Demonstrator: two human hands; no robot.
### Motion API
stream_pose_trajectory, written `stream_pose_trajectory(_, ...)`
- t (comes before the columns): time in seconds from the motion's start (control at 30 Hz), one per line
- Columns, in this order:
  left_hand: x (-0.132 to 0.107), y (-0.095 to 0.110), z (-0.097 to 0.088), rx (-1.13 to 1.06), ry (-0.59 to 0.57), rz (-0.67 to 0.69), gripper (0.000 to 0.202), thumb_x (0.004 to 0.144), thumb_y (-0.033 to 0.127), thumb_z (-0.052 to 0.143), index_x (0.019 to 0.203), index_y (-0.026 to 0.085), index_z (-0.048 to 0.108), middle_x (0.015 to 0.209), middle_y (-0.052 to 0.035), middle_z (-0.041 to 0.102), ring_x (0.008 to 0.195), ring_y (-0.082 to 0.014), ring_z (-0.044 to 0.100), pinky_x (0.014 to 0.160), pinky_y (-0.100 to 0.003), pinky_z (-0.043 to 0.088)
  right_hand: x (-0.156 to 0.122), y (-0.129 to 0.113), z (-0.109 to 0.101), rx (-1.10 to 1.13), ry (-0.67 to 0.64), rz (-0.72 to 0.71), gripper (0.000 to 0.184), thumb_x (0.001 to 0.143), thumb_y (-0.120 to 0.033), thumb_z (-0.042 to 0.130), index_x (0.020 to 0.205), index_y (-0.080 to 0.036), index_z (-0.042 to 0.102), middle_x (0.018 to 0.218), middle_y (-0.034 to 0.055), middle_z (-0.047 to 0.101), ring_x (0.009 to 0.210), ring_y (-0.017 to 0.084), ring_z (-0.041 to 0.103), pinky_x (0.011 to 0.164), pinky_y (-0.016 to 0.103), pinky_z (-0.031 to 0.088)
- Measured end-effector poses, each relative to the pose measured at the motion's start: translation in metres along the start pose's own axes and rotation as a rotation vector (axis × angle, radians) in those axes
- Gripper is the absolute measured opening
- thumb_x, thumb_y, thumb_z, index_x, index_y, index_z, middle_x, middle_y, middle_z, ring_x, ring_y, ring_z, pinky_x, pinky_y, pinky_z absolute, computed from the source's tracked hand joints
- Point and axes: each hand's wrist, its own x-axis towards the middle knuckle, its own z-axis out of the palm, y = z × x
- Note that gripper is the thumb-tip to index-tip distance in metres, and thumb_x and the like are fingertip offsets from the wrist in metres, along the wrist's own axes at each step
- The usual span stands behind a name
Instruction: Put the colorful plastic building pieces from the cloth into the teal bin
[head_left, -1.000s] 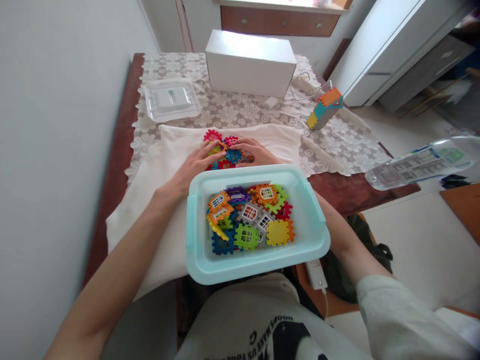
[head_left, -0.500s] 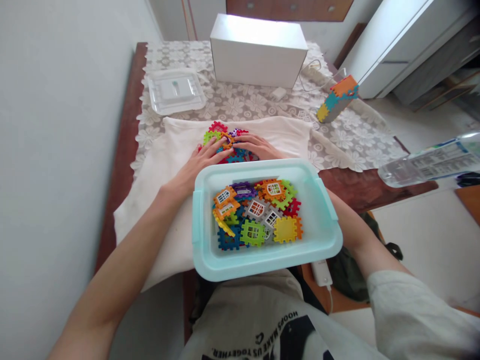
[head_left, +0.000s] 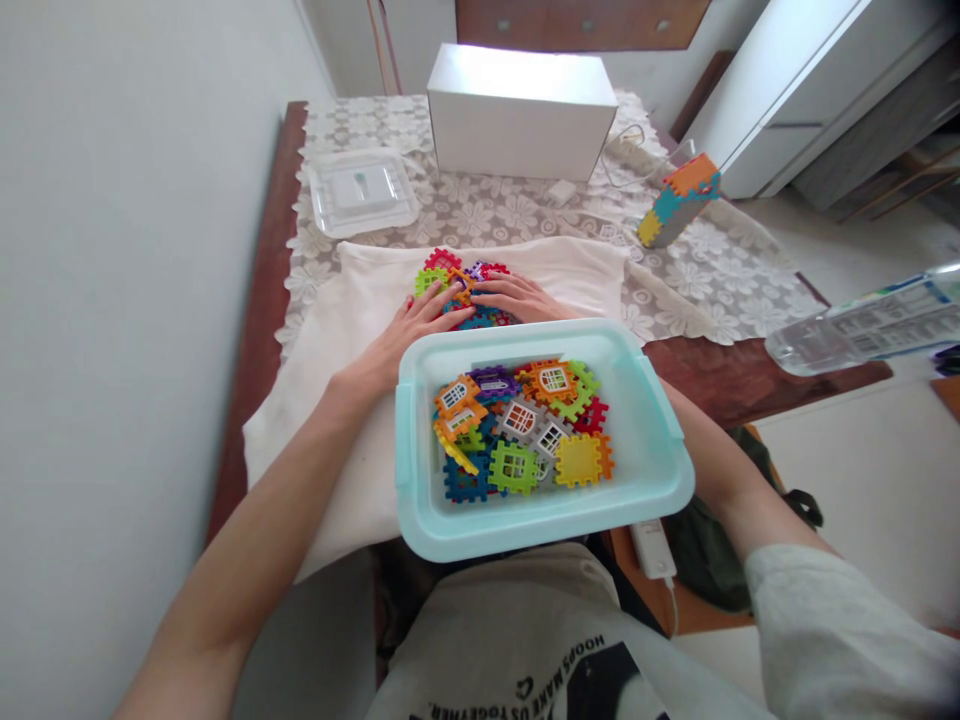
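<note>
A pile of colourful interlocking plastic pieces [head_left: 442,259] lies on a white cloth [head_left: 360,300] beyond the tub. Resting on the pile's left side is my left hand [head_left: 416,325], its fingers spread and stretched out. From the right, my right hand [head_left: 525,297] lies flat over the same pile, fingers extended; the tub's rim hides part of its wrist. Between my forearms, close to my body, sits a light-blue plastic tub [head_left: 652,470] holding more such pieces [head_left: 517,420], several with window shapes in them.
On the lace tablecloth [head_left: 480,215] stand a white box [head_left: 521,130] and a clear plastic lid [head_left: 364,195]. A built block of interlocking pieces [head_left: 679,200] is at the right. A clear bottle [head_left: 862,325] lies farther right, and a white power strip [head_left: 654,550] is below the tub.
The whole view has shifted slightly, so everything appears a little lower and to the right. Both hands stay on the pile, with hardly any movement of their own.
</note>
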Motion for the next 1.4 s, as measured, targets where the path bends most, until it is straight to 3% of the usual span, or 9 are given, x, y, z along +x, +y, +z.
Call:
stream_pose_trajectory(0.17,0.001,-0.009,0.006,-0.020,0.058,0.077,0.058,0.102,0.046,0.071,0.159,0.037,0.065,0.187,-0.0047,0.035,0.177,-0.0387,0.020,0.143,-0.068,0.012,0.000,-0.001,0.008,-0.050,0.016,-0.040,0.067,0.087,-0.073,0.070,0.146,-0.040,0.075,0.172,-0.0045,0.055,0.173,0.032,0.034,0.148,0.055,0.016)
stream_pose_trajectory(0.33,0.001,-0.002,0.001,0.022,0.053,0.078,0.063,0.105,0.050,0.065,0.167,0.036,0.057,0.184,-0.0048,0.042,0.176,-0.0380,0.024,0.143,-0.064,0.020,0.001,-0.015,0.001,-0.119,0.008,-0.012,0.057,0.081,-0.059,0.076,0.137,-0.052,0.078,0.167,-0.0063,0.060,0.166,0.027,0.047,0.145,0.047,0.030)
stream_pose_trajectory(0.47,0.002,0.008,-0.006,0.010,0.074,0.074,0.063,0.105,0.045,0.063,0.166,0.028,0.059,0.178,-0.0095,0.052,0.172,-0.0370,0.037,0.141,-0.062,0.029,0.001,-0.020,-0.003,-0.147,0.064,-0.033,0.054,0.078,-0.057,0.075,0.131,-0.047,0.082,0.160,0.0003,0.067,0.160,0.028,0.054,0.142,0.049,0.036)
stream_pose_trajectory(0.73,-0.001,0.019,-0.005,-0.007,0.271,-0.005,0.043,0.102,0.042,0.066,0.140,0.025,0.076,0.145,-0.0132,0.077,0.134,-0.0335,0.073,0.119,-0.050,0.056,-0.002,-0.020,-0.001,-0.128,0.164,-0.054,0.051,0.079,-0.064,0.079,0.127,-0.047,0.082,0.141,0.0060,0.079,0.140,0.033,0.069,0.129,0.054,0.050)
stream_pose_trajectory(0.9,0.000,0.017,-0.002,0.034,0.329,-0.072,0.037,0.107,0.049,0.062,0.128,0.024,0.078,0.134,-0.0123,0.081,0.125,-0.0329,0.075,0.111,-0.048,0.059,-0.006,-0.018,-0.005,-0.200,0.217,-0.013,0.048,0.084,-0.067,0.077,0.126,-0.045,0.081,0.139,0.0071,0.079,0.139,0.038,0.068,0.127,0.062,0.047)
stream_pose_trajectory(1.03,0.001,0.014,-0.001,-0.067,0.402,-0.115,0.039,0.105,0.044,0.065,0.138,0.025,0.074,0.139,-0.0091,0.080,0.124,-0.0295,0.075,0.112,-0.044,0.060,-0.010,-0.010,-0.012,-0.235,0.256,0.008,0.045,0.081,-0.072,0.083,0.113,-0.041,0.083,0.139,0.0067,0.078,0.140,0.041,0.064,0.131,0.068,0.038)
stream_pose_trajectory(1.1,0.001,0.014,-0.001,-0.090,0.427,-0.082,0.038,0.105,0.040,0.064,0.138,0.025,0.075,0.143,-0.0093,0.078,0.128,-0.0291,0.074,0.115,-0.045,0.058,-0.011,-0.006,-0.014,-0.204,0.261,0.043,0.050,0.077,-0.070,0.087,0.117,-0.041,0.082,0.143,0.0052,0.077,0.142,0.042,0.062,0.132,0.070,0.037)
stream_pose_trajectory(1.27,0.002,0.012,-0.002,-0.044,0.388,-0.024,0.028,0.106,0.043,0.062,0.114,0.026,0.084,0.139,-0.0092,0.078,0.131,-0.0304,0.072,0.118,-0.048,0.056,-0.010,0.000,-0.013,-0.192,0.240,0.047,0.054,0.084,-0.056,0.080,0.136,-0.040,0.077,0.149,0.0043,0.074,0.145,0.038,0.061,0.129,0.064,0.044)
stream_pose_trajectory(1.4,0.001,0.012,-0.004,-0.057,0.331,-0.037,0.033,0.097,0.042,0.069,0.123,0.025,0.082,0.149,-0.0113,0.073,0.135,-0.0334,0.071,0.120,-0.051,0.056,-0.008,0.000,-0.011,-0.239,0.248,0.051,0.053,0.084,-0.055,0.076,0.134,-0.038,0.077,0.150,0.0067,0.073,0.144,0.037,0.064,0.128,0.063,0.048)
